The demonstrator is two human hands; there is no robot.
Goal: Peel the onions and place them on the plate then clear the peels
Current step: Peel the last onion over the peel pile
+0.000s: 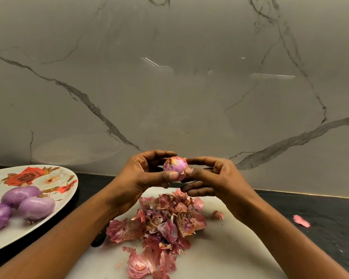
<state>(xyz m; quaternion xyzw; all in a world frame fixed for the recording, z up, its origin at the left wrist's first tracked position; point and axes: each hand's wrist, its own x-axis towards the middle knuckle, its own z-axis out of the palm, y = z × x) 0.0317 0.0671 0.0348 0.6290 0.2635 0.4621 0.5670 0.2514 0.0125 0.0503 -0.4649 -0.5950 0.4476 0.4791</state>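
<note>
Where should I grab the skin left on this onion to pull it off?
Probably pinch the loose flap at the onion's lower right, coming from the right with the right hand; it stands off the bulb there.

The oval white plate bore red and cream roses; its three peeled onions were glossy violet. The small half-peeled onion showed pink-purple with orange flecks, the papery peels dusty pink, the marble wall grey with dark veins.
</note>
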